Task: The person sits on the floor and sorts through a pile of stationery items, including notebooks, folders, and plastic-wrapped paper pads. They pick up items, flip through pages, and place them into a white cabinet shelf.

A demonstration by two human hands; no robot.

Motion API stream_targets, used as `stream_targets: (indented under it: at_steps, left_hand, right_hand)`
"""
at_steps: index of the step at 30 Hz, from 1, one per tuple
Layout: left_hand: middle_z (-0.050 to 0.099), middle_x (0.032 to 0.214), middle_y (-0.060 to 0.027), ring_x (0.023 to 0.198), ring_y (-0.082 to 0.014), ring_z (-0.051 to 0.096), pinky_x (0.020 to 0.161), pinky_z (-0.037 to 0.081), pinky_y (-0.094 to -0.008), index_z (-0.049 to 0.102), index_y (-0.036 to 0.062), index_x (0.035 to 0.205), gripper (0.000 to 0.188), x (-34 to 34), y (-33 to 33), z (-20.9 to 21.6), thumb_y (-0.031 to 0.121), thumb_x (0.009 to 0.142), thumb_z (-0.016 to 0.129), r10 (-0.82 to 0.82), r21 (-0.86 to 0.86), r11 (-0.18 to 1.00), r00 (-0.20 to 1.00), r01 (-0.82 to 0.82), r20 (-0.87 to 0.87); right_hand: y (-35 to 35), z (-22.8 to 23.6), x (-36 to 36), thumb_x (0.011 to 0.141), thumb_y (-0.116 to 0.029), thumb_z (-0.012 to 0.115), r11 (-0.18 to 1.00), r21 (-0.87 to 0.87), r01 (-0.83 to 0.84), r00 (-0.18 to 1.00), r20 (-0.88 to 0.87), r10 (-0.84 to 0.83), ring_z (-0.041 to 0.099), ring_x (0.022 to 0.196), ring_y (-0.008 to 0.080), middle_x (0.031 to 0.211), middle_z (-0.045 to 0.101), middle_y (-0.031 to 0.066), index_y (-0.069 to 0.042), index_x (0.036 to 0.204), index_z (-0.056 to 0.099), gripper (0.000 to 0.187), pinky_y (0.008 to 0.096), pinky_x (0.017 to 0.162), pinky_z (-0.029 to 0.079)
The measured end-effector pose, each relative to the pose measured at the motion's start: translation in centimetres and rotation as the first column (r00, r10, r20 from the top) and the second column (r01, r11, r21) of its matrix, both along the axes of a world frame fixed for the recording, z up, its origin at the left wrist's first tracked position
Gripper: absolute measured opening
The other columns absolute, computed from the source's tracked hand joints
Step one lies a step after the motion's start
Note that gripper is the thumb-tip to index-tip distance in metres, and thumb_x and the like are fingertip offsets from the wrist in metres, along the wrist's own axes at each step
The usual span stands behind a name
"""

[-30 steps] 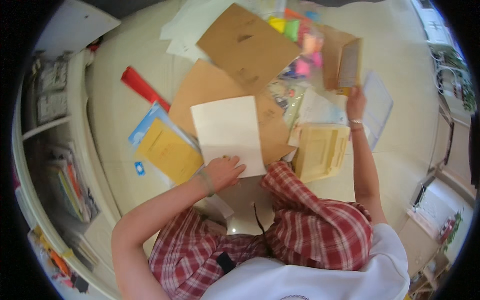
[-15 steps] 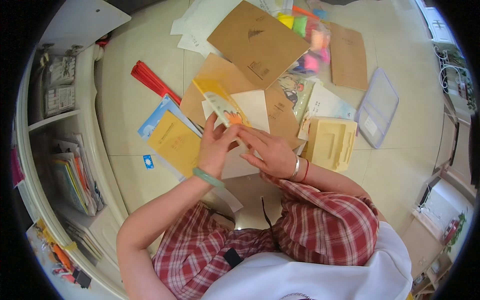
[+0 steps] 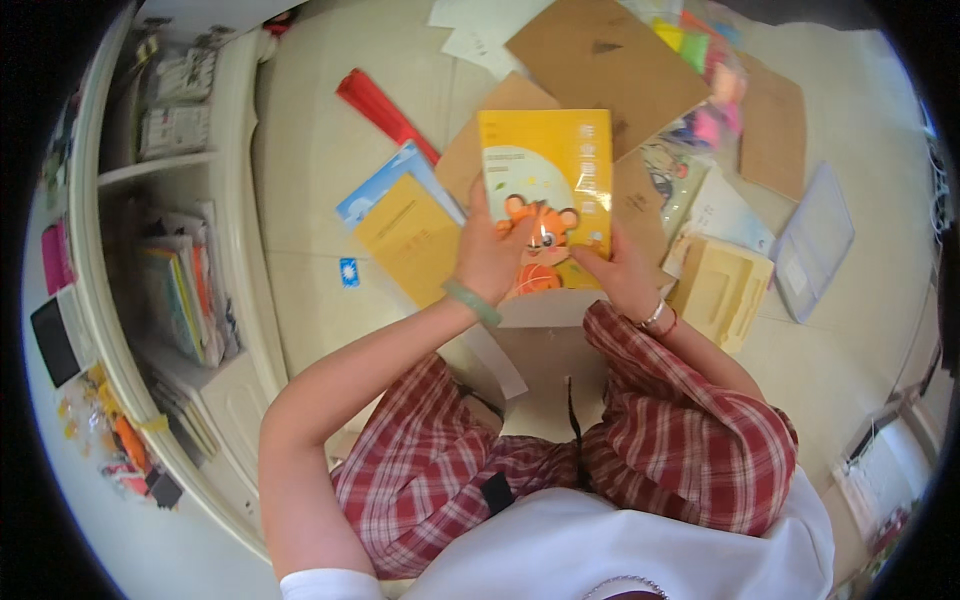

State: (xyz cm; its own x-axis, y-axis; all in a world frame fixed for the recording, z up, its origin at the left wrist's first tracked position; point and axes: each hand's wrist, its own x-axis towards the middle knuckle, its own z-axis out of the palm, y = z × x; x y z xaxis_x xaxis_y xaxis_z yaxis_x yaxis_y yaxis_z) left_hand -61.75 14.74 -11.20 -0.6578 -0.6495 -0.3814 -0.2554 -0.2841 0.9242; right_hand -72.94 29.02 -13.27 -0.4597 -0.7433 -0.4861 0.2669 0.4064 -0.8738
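A yellow booklet (image 3: pixel 540 135) with a cartoon tiger on its cover is held up, cover facing me. My left hand (image 3: pixel 490 248) grips its left edge, with the thumb across the front. At the lower right side my right hand (image 3: pixel 625 275) clasps it, thumb also on the cover. The fingers behind the booklet are hidden. Below and behind it lies a pale sheet (image 3: pixel 550 308). A yellow-covered booklet (image 3: pixel 408 235) rests on a blue and white one (image 3: pixel 362 205), left of my left hand.
Brown kraft-covered books (image 3: pixel 600 60) lie ahead, beside a clear bag of colourful lumps (image 3: pixel 715 85). A red bundle (image 3: pixel 385 112) lies at the left. A cream tray (image 3: pixel 722 292) and a clear plastic lid (image 3: pixel 815 245) lie right. Open shelves (image 3: pixel 185 290) stand left.
The tiger booklet has turned from a steep slant to show its full cover. My hands have parted to opposite sides of it. The view has shifted left.
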Motion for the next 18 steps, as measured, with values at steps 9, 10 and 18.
stream_targets:
  at_steps: [9, 10, 18]
  left_hand:
    - [0.037, 0.131, -0.0188, 0.115, -0.0242, 0.047, 0.091, 0.043, -0.0317, -0.001, 0.0064, 0.145, 0.082, 0.1, 0.0, 1.3, 0.005, 0.086, 0.056, -0.125, -0.322, 0.934, 0.986, 0.154, 0.108]
    - [0.035, 0.132, -0.0224, 0.117, -0.0291, 0.045, 0.095, 0.04, -0.0336, 0.001, 0.0029, 0.144, 0.083, -0.1, -0.1, 1.7, 0.01, 0.085, 0.06, -0.097, -0.276, 0.956, 0.995, 0.104, 0.037]
    - [0.046, 0.111, -0.0155, 0.091, -0.0206, 0.055, 0.078, 0.046, -0.0302, 0.052, -0.0003, 0.111, 0.039, -0.7, -0.6, 2.9, 0.022, 0.083, 0.067, -0.097, -0.254, 0.954, 0.966, 0.159, 0.241]
  right_hand:
    - [-0.8, 0.9, 0.5, 0.084, -0.001, 0.053, 0.995, 0.08, -0.06, 0.927, -0.366, 0.085, 0.062, 0.073, 0.0185, 0.093, 0.063, 0.0108, -0.002, 0.133, 0.038, 0.051, 0.0294, 0.064, 0.049]
    - [-1.2, 1.6, 0.6, 0.084, -0.001, 0.053, 0.971, 0.214, -0.109, 0.83, -0.517, 0.207, 0.063, 0.067, 0.0214, 0.088, 0.064, 0.0124, -0.002, 0.135, 0.036, 0.054, 0.0311, 0.059, 0.05]
    - [-2.8, 3.4, 2.1, 0.08, -0.005, 0.057, 0.963, -0.032, -0.266, 0.696, -0.698, 0.169, 0.061, 0.09, 0.0339, 0.113, 0.056, 0.0239, 0.0, 0.14, 0.026, 0.067, 0.0359, 0.071, 0.051]
